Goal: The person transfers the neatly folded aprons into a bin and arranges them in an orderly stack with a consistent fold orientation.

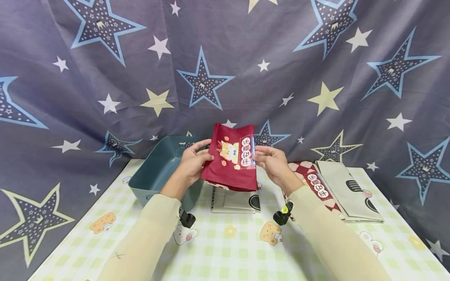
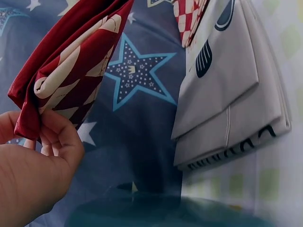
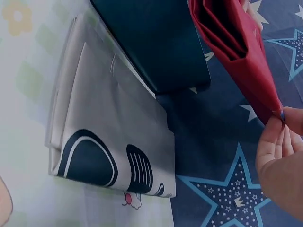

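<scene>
A folded dark red cloth (image 1: pixel 230 171) with a cartoon animal and a lettered panel hangs above the table between both hands. My left hand (image 1: pixel 191 162) pinches its left edge between thumb and fingers. At the opposite edge, my right hand (image 1: pixel 275 164) pinches the side near the lettering. The left wrist view shows the cloth's red-and-cream checkered underside (image 2: pixel 75 90); its stacked red layers (image 3: pixel 232 42) appear in the right wrist view. Below lies a folded pale grey cloth (image 1: pixel 233 203) with dark prints, partly hidden by the red one in the head view.
A teal plastic bin (image 1: pixel 145 173) stands at left, behind my left forearm. On the right lie a folded red checkered cloth (image 1: pixel 316 185) and a pale folded cloth (image 1: pixel 346 189). A star-patterned curtain (image 1: pixel 242 35) hangs behind the table with its green-checked tablecloth (image 1: pixel 225 249).
</scene>
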The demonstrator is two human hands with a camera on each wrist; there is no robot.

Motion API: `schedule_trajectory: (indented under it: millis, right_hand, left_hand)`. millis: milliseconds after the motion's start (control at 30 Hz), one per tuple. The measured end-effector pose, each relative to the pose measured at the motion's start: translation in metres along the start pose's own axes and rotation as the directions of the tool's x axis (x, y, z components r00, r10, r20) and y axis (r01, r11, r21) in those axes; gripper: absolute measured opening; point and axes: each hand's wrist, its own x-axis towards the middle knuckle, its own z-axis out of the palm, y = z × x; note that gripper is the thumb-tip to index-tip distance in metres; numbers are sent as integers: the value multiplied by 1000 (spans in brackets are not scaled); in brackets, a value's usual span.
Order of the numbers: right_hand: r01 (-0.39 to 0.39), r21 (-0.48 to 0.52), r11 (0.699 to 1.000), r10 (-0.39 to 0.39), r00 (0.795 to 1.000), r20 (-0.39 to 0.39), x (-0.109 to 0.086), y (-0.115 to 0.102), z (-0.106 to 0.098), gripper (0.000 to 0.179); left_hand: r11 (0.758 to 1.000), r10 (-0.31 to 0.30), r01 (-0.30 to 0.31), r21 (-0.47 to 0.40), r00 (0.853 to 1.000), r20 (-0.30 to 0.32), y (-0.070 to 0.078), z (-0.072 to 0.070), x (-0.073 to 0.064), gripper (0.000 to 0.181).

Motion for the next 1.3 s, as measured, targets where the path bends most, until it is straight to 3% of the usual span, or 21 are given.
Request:
schedule_trajectory:
  millis: [700,1300]
  right_hand:
    - [40,0,999,-40,999,11,6,10,42,35]
    - [39,58,998,-41,999,34,10,15,81,34]
  left_hand:
    - [998,-8,9,57,1000,-16,18,-40,-7,64]
    - [991,-2,7,137,999,-40,35,-74,-10,65]
